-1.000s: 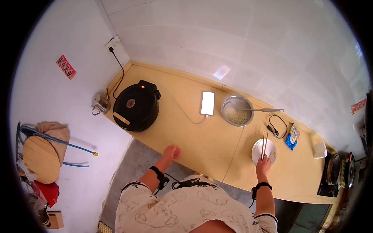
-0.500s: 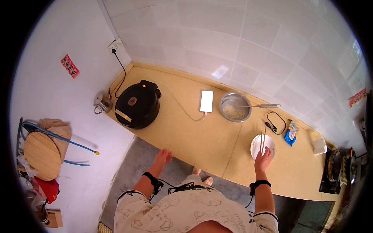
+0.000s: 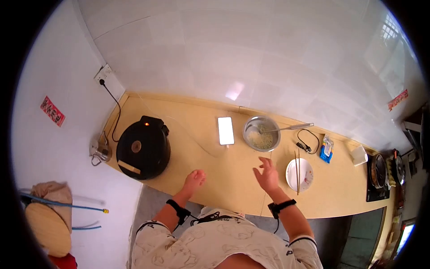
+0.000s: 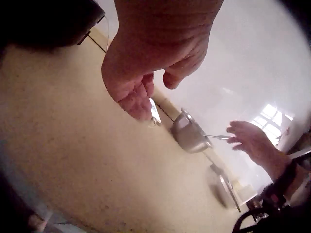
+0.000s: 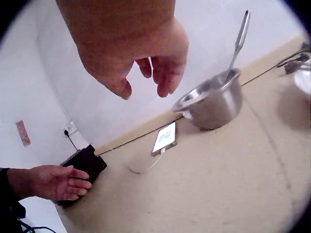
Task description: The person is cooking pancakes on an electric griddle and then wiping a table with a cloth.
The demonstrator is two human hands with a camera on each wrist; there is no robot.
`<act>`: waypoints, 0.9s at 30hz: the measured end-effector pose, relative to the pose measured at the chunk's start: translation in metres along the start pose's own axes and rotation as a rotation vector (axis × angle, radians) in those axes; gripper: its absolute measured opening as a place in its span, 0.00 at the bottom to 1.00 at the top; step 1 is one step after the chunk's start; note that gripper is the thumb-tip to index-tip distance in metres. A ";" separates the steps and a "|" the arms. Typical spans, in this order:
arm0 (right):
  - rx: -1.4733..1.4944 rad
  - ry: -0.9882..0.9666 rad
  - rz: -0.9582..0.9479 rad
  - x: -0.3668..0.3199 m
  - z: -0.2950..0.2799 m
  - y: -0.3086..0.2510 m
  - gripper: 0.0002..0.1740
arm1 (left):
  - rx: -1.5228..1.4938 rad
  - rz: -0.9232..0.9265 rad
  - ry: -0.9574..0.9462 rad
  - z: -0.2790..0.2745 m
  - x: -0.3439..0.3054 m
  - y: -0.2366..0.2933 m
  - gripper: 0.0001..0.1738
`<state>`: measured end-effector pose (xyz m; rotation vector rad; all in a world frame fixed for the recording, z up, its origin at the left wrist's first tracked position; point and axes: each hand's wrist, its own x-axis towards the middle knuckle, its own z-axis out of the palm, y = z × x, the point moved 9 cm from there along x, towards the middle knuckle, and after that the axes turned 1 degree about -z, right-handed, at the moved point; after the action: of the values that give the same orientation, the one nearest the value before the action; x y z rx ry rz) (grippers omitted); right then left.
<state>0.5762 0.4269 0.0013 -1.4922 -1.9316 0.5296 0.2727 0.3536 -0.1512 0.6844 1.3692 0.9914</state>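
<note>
My right hand [image 3: 268,175] hovers over the counter between the metal bowl and the white bowl, fingers relaxed and holding nothing. The chopsticks [image 3: 296,172] lie across the white bowl [image 3: 307,178], to the right of that hand. Beyond the hand, the steel bowl [image 3: 270,139] contains a pale mixture with green bits, and a long-handled utensil [image 3: 295,127] leans on its rim. My left hand [image 3: 194,179] is loosely curled and empty above the counter's front edge, nearest the round black electric griddle [image 3: 150,152], whose lid is down and orange light is lit.
A lit phone [image 3: 226,131] on a cable lies near the counter's middle. Toward the right are a coiled black cord [image 3: 309,142], a blue-and-white packet [image 3: 327,150], a white cup [image 3: 359,156] and a stove with a pan [image 3: 379,172]. A metal kettle [image 3: 99,150] stands left of the griddle.
My right hand has let go of the chopsticks, which now rest on the white bowl, and has moved left. The left hand has shifted slightly over the counter. The head view has turned.
</note>
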 end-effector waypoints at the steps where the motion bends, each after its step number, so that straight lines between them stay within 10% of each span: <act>1: 0.012 -0.050 0.000 0.013 0.022 -0.009 0.27 | 0.053 -0.002 -0.019 -0.003 -0.003 0.006 0.15; 7: -0.245 -0.129 0.033 0.092 0.171 0.001 0.40 | 0.635 0.189 -0.104 -0.054 -0.041 0.049 0.16; 11: -0.389 -0.194 0.427 0.122 0.204 0.019 0.50 | 0.432 0.064 -0.043 -0.140 -0.060 0.001 0.16; 16: -0.546 -0.232 0.578 0.125 0.220 0.022 0.54 | -0.030 -0.285 0.440 -0.268 -0.122 -0.033 0.22; 20: -0.578 -0.185 0.566 0.124 0.222 0.026 0.56 | -0.415 -0.090 0.804 -0.328 -0.137 0.010 0.34; 27: -0.601 -0.157 0.643 0.130 0.204 0.007 0.48 | 0.118 0.102 0.939 -0.339 -0.108 0.103 0.45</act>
<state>0.4196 0.5661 -0.1196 -2.5592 -1.7809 0.3430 -0.0704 0.2561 -0.0505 0.3649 2.2305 1.4043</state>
